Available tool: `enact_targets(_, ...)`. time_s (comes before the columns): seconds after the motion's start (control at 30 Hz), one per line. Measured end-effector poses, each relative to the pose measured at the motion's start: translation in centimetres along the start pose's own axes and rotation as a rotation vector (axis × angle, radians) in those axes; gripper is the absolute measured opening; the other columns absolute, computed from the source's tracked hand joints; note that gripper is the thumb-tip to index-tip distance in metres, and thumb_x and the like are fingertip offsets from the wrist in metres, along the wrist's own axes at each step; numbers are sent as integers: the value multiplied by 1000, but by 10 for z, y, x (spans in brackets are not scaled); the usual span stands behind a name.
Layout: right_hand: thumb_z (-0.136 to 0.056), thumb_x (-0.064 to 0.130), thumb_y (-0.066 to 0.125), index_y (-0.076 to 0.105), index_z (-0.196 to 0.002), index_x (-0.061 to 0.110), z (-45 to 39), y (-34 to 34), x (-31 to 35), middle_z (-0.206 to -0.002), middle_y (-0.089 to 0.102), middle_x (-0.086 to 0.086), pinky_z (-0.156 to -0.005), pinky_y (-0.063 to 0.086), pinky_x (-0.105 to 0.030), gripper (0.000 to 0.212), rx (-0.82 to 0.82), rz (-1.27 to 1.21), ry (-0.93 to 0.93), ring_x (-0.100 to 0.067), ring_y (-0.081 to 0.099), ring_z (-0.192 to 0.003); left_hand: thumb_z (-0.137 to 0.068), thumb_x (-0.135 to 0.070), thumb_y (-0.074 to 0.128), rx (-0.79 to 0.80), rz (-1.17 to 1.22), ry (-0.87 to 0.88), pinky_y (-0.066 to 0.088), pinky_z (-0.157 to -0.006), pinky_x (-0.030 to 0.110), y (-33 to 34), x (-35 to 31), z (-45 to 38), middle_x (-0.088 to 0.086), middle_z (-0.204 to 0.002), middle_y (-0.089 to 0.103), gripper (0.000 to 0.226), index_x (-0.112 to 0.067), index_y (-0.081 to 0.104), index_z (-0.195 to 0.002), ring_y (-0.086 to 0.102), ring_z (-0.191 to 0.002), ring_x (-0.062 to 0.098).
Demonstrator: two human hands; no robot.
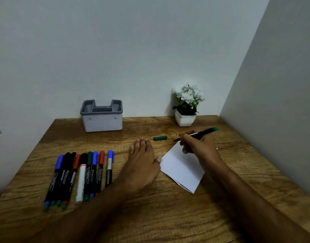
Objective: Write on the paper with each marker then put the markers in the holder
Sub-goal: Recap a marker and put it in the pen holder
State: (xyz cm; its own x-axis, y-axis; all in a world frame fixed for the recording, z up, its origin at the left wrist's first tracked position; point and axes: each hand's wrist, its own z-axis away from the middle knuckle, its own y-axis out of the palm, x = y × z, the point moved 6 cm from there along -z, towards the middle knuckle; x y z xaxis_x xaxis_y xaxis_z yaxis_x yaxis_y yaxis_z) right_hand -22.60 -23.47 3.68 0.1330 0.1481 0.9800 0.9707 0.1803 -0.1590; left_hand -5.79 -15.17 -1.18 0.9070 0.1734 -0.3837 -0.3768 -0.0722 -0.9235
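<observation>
one uncapped marker (196, 134) gripped by right hand (201, 146)

Markers (80, 178) left of paper (182, 169) on table (238, 172) (cap (160, 138) behind it), holder (102, 118) at back.

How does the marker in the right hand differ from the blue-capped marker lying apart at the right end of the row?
The green marker is uncapped, its green cap lying on the table; the blue-capped marker is capped. The green marker is gripped by the right hand above the paper; the blue-capped one lies flat, untouched. Their end colours differ: green against blue. Both have dark barrels.
</observation>
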Motion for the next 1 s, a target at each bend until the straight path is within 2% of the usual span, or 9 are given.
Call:
enact_targets(0.17, -91, -2, 68, 71, -96, -7, -11, -8, 2, -85, 69, -33, -57, 58, -30, 8, 7, -50, -49, -24, 64, -63, -99, -28, 46, -106, 34, 55, 4, -123, 38, -20, -11, -38, 12, -163, 8, 67, -4, 14, -153, 1, -151, 24)
enact_targets(0.27, -91, 3, 72, 73, -94, -3, -18, -9, -1, -76, 69, -23, -54, 55, -28, 6, -10, -54, -47, -22, 63, -58, -97, -20, 51, -151, 37, 80, 21, -120, 37, -25, -18, -61, 15, -154, 33, 48, -3, 42, -140, 25, -145, 27)
enact_targets(0.37, -89, 2, 75, 74, -92, -3, -24, -9, -6, -69, 66, -14, -51, 52, -29, 5, -30, -53, -47, -20, 60, -52, -93, -20, 57, -198, 20, 111, 47, -89, 36, -23, -22, -80, 12, -116, 62, 12, -9, 61, -97, 57, -109, 25)
enact_targets(0.43, -89, 1, 75, 75, -90, -4, -26, -9, -10, -65, 65, -11, -50, 51, -29, 5, -38, -61, -40, -19, 59, -50, -91, -20, 60, -224, -3, 131, 49, -69, 32, -19, -23, -89, 7, -95, 65, 12, -13, 60, -81, 61, -87, 21)
enact_targets(0.5, -88, 0, 75, 74, -86, -4, -29, -8, -13, -61, 64, -9, -49, 49, -30, 4, -33, -88, -44, -18, 58, -48, -87, -16, 60, -217, -8, 159, 52, -61, 35, -14, -22, -96, 4, -80, 66, 15, -14, 61, -73, 63, -73, 19)
enact_targets(0.57, -88, 0, 76, 74, -85, -4, -31, -9, -16, -61, 64, -8, -49, 50, -29, 4, -31, -95, -41, -17, 58, -47, -85, -11, 57, -192, -9, 186, 55, -59, 37, -8, -20, -102, 1, -72, 66, 17, -17, 68, -75, 61, -64, 14)
enact_targets(0.67, -87, 0, 76, 75, -86, -2, -36, -10, -20, -62, 66, -8, -48, 50, -27, 3, -36, -93, -32, -17, 60, -47, -85, -5, 51, -194, -31, 238, 57, -63, 35, -4, -18, -105, -4, -81, 71, 30, -24, 74, -91, 63, -69, 11)
enact_targets(0.9, -87, 3, 78, 75, -86, 1, -38, -7, -25, -64, 68, -9, -51, 53, -29, 3, -15, -112, -15, -18, 63, -51, -90, -4, 49, -258, -140, 405, 57, -68, 35, -11, -29, -89, -4, -94, 70, 37, -27, 69, -110, 64, -78, 13)
enact_targets(1.0, -87, 4, 78, 76, -87, 2, -37, -9, -25, -65, 68, -8, -51, 52, -28, 2, -16, -105, -16, -18, 63, -52, -90, -3, 50, -265, -150, 414, 57, -69, 34, -12, -29, -88, -4, -95, 68, 36, -27, 68, -109, 63, -81, 12)
